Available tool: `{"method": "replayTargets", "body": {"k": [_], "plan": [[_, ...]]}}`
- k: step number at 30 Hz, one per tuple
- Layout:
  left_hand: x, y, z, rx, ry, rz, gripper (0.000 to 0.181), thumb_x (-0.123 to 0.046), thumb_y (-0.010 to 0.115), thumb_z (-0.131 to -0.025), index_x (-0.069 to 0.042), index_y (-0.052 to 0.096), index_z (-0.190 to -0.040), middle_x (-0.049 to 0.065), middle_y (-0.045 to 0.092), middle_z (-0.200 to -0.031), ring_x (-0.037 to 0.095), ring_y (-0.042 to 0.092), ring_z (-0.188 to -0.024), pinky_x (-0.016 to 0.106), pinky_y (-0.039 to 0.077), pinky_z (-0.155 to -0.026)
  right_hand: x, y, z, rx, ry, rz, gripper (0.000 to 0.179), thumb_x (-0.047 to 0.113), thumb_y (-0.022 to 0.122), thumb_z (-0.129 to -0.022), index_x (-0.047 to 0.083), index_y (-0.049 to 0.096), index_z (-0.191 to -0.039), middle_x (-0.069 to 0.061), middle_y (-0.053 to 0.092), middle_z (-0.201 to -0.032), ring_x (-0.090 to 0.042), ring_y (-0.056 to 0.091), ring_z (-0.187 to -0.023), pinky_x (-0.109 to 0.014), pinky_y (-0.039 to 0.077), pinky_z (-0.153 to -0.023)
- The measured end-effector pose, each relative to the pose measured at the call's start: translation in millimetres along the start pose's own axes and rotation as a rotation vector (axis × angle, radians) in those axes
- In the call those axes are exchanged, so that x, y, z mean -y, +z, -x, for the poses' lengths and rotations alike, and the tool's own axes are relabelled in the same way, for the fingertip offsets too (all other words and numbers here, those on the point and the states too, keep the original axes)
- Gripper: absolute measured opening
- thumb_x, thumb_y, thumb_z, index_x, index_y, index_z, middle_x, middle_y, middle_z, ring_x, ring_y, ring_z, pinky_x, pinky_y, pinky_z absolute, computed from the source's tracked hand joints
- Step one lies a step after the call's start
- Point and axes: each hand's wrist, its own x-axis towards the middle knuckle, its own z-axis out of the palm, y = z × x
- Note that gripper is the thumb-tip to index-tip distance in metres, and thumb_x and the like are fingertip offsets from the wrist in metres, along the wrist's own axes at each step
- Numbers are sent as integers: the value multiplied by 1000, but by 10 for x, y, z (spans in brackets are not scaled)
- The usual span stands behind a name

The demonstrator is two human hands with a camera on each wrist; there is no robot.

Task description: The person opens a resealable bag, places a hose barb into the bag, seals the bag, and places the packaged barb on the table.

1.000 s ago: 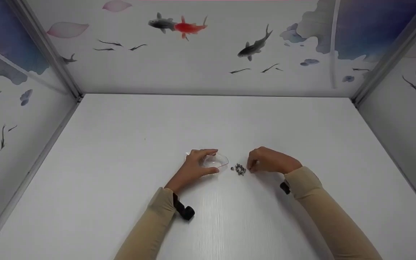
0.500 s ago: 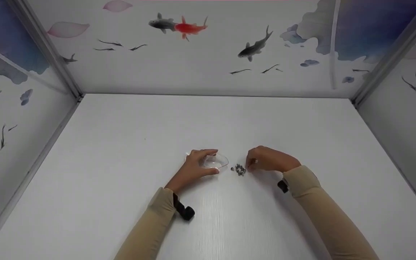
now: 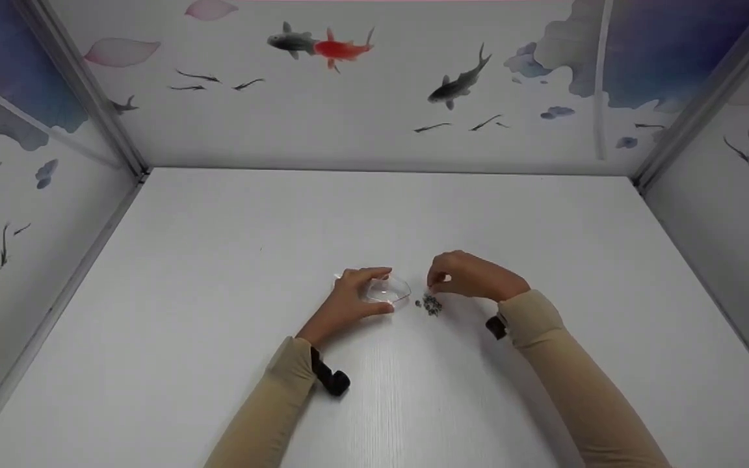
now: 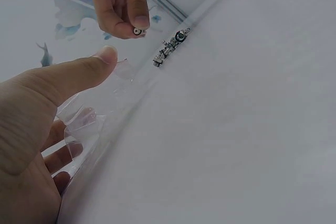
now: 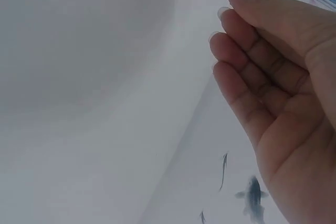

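Left hand (image 3: 348,292): thumb and fingers spread part-way, curled round the clear, rounded plastic dish (image 3: 389,291).
Right hand (image 3: 472,273): one small, round, black-and-white piece (image 4: 138,31) is pinched at the fingertips.
Pile of small silver-and-black pieces (image 3: 432,305): located on the white worktop (image 3: 374,218), beside the dish.
Step in hand: apparently, single-piece pick-up.
Next move: steady dish, controlled release probably required.

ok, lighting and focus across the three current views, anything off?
Head: dim overall, pale sheen on the table, soft shadow beside the right sleeve, beads too small to count; left wrist: table washed out, faint glints on the clear plastic; right wrist: hazy, broad soft shadow across the table, beads cut off at the top edge.
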Motion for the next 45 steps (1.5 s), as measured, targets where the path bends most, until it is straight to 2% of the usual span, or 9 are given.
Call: {"method": "replayTargets", "body": {"k": [4, 10, 16, 23, 30, 36, 45], "plan": [[-4, 1, 8, -4, -13, 6, 66, -38, 80, -76, -25, 55, -136, -4, 58, -131, 19, 42, -113, 45, 36, -98, 44, -11, -52, -23, -49, -13, 12, 9, 70, -87, 6, 74, -98, -4, 70, -95, -19, 64, -92, -39, 53, -86], [-1, 4, 8, -2, -12, 7, 67, -36, 80, -77, -25, 54, -137, -4, 57, -132, 19, 42, -114, 46, 34, -99, 93, 0, -146, -66, -121, -19, 12, 7, 70, -86, 4, 74, -97, -6, 70, -95, -20, 65, -92, -39, 54, -85], [15, 15, 1, 2, -9, 2, 67, -37, 80, -77, -25, 54, -137, -4, 57, -132, 18, 41, -114, 44, 33, -100, 133, 32, -229, -76, -164, -33, 13, 6, 70, -86, 3, 74, -98, -7, 70, -95, -21, 64, -92, -40, 53, -85], [41, 15, 0, 10, 10, 27, 68, -38, 80, -77, -23, 53, -138, -3, 57, -133, 19, 41, -117, 46, 32, -102, 182, 49, -283, -73, -165, -45, 13, 8, 69, -87, 3, 74, -99, -6, 69, -94, -20, 64, -91, -39, 53, -84], [17, 3, -7, 10, 1, 23, 68, -38, 79, -77, -23, 53, -138, -1, 57, -132, 20, 42, -118, 48, 32, -102, 232, 42, -315, -67, -173, -40, 15, 8, 68, -88, 3, 74, -101, -7, 69, -97, -20, 63, -93, -37, 53, -85], [-4, 5, -13, 12, -14, 12, 67, -37, 80, -77, -25, 53, -138, -2, 57, -133, 20, 42, -119, 51, 31, -104, 237, 41, -318, -67, -181, -38, 17, 9, 68, -89, 1, 73, -103, -8, 69, -99, -21, 64, -95, -38, 53, -86], [2, 0, -9, 13, -7, 16, 69, -37, 80, -76, -22, 53, -138, -1, 58, -132, 20, 42, -115, 49, 29, -103, 204, 34, -275, -52, -163, -25, 18, 10, 69, -88, 2, 74, -103, -8, 70, -98, -21, 65, -94, -39, 53, -86]]}}
